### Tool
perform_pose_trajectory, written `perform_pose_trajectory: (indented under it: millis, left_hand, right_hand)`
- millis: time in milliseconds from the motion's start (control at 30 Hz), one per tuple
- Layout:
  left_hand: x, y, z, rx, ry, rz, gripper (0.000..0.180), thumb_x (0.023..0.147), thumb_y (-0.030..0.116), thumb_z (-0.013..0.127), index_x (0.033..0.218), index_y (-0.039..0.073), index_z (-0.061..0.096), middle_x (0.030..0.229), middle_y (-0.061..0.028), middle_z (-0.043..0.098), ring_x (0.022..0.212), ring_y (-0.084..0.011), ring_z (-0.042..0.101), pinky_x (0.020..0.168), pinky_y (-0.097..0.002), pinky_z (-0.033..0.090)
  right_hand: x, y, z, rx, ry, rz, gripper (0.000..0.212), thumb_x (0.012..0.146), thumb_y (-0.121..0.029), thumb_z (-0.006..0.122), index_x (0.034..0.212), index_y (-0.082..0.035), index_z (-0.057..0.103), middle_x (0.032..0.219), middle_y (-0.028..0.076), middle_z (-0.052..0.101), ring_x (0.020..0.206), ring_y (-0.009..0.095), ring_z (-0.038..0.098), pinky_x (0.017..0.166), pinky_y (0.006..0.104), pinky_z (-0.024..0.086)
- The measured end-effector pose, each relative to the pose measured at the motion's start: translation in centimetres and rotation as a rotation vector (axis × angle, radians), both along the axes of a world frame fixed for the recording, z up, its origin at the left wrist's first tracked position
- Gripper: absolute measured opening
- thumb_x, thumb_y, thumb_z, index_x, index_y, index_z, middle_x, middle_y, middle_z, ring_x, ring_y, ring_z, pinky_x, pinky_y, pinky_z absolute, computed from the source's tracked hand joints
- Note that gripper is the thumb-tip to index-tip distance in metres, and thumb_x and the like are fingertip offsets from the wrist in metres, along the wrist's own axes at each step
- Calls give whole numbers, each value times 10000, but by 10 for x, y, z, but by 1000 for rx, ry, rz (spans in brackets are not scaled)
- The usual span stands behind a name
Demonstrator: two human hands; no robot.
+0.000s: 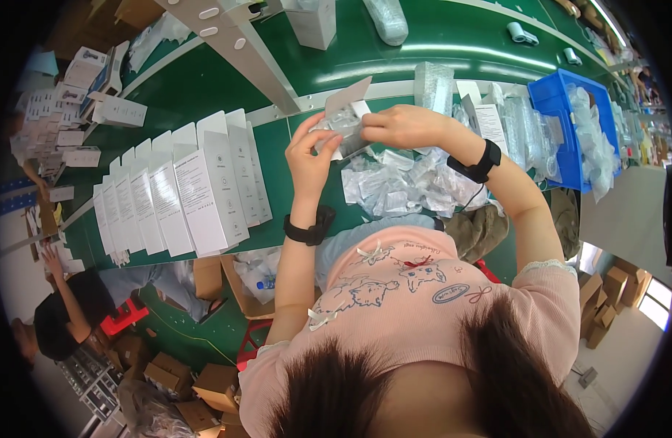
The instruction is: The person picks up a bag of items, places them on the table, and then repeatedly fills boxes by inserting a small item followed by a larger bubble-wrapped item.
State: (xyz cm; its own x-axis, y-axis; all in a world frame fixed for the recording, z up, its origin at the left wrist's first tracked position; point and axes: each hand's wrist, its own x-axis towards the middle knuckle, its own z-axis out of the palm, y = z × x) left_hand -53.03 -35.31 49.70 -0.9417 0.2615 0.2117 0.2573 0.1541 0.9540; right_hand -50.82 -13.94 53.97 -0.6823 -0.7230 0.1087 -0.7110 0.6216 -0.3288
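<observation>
A white carton (350, 93) with its lid flap raised is held above the table, in front of my chest. Clear plastic wrap shows in its opening. My left hand (311, 148) grips the carton from the left, with the thumb over its near side. At the right edge, the fingers of my right hand (403, 125) are pinched together against a small white flap; whatever is between them is hidden. Just below the carton lies a heap of small clear plastic packets (394, 182).
Left on the green table (281, 190) stands a row of upright white boxes (201, 197). Bubble-wrapped items (522, 135) and a blue crate (562, 171) are on the right. A metal post (241, 55) rises beyond the boxes. Another person's arm (69, 292) shows far left.
</observation>
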Motion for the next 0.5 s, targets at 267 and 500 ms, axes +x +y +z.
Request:
perform_pose_trajectory:
  millis: [267, 500]
  left_hand:
    - [2, -3, -1, -28, 11, 130, 105, 639, 64, 699, 705, 13, 636, 935, -61, 611, 630, -86, 497, 494, -211, 329]
    - [-4, -3, -4, -50, -32, 125, 112, 624, 77, 710, 682, 21, 633, 939, -51, 612, 652, -94, 503, 502, -216, 324]
  right_hand:
    - [11, -16, -3, -1057, -30, -451, 263, 654, 110, 443, 851, -60, 478, 915, 83, 506, 711, 232, 580, 658, 303, 456]
    - [-3, -42, -10, -686, 307, -183, 169, 685, 23, 576, 829, -56, 538, 871, 68, 524, 843, 253, 531, 721, 346, 438]
